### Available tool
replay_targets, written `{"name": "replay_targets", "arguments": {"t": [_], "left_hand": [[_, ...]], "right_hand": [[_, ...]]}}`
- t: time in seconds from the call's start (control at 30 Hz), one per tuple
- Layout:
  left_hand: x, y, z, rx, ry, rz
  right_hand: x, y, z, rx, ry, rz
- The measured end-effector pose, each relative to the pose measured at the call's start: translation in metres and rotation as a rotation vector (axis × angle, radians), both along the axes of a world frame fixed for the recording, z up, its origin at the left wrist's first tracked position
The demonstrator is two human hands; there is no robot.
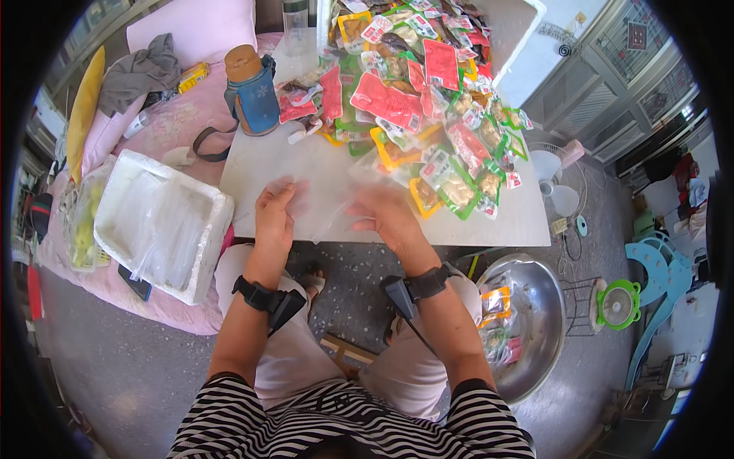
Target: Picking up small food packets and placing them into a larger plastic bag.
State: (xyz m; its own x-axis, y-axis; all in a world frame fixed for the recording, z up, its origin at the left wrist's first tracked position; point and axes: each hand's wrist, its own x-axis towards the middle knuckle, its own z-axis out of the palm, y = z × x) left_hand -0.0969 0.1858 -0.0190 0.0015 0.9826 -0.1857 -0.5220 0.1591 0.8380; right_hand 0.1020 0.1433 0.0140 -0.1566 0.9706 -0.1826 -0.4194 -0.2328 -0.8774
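Over the near edge of the white table (269, 155), my left hand (275, 212) pinches thin clear plastic that looks like a bag (331, 221). The plastic stretches between my hands, its outline faint. My right hand (384, 215) is blurred, with fingers spread beside the bag's right side; whether it grips the plastic cannot be told. Just beyond it lies a big pile of small vacuum-sealed food packets (387, 103), with red, green and yellow-orange edges. The pile runs back into a white foam box (519, 34). A packet with pale food (457, 192) lies nearest my right hand.
A foam box lid or tray (212, 201) holding clear plastic bags (160, 235) rests on the pink-covered bed at left. A blue flask (255, 97) stands on the table's left side. At lower right, a metal basin (542, 356) holds some packets. Fans stand at right.
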Motion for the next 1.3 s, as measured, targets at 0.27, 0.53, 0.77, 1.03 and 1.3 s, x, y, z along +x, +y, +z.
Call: {"name": "replay_targets", "arguments": {"t": [0.27,0.53,0.77,1.03,1.3], "left_hand": [[0.003,-0.021,0.030,0.501,0.881,0.629],[0.027,-0.024,0.008,0.559,0.818,-0.118],[0.017,-0.015,-0.002,0.426,0.780,-0.180],[0.003,-0.002,0.010,0.605,0.987,0.225],[0.019,-0.020,0.009,0.793,1.479,-0.079]], "right_hand": [[-0.004,0.020,-0.018,-0.048,-0.324,-0.265],[-0.017,0.021,-0.013,0.029,-0.398,-0.226],[-0.019,0.023,-0.006,0.107,-0.689,-0.199],[-0.025,0.033,-0.016,0.110,-0.637,-0.110],[-0.026,0.036,-0.023,0.213,-0.947,-0.267]]}}
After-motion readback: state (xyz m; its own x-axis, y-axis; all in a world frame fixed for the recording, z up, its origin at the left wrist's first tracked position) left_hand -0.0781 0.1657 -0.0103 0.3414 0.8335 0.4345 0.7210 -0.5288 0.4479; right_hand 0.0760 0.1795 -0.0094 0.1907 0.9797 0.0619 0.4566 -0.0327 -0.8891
